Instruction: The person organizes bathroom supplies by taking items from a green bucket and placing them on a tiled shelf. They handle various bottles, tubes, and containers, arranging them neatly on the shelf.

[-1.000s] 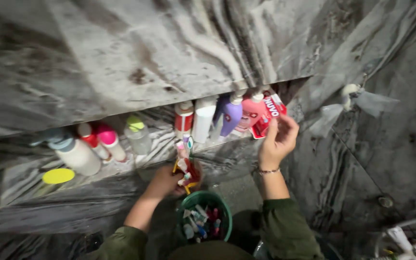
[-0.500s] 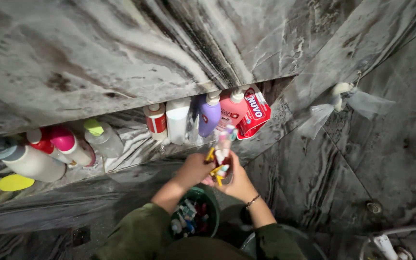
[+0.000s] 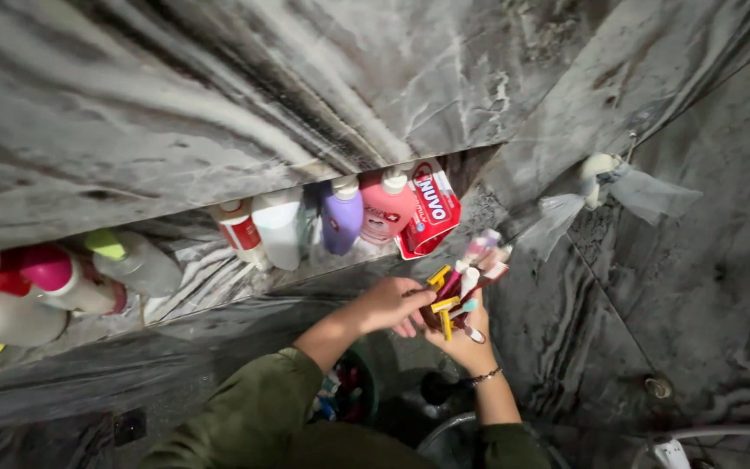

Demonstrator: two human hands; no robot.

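My right hand grips a bunch of toothbrushes and small tubes in yellow, red, pink and white, held upright below the wall niche. My left hand touches the left side of the same bunch, fingers closed on the handles. Directly above stand a red and white pouch, a pink pump bottle and a purple bottle. A green bucket with more small items sits under my left forearm, mostly hidden by my sleeve.
The marble niche shelf also carries a white bottle, a red and white bottle, a clear bottle with a green cap and pink and red bottles at the far left. A wall hook with clear plastic bags hangs at right. A floor drain lies lower right.
My right hand came down from the red pouch and took hold of the bunch alongside my left hand. The bunch has moved right and away from the bucket. The view has shifted right.
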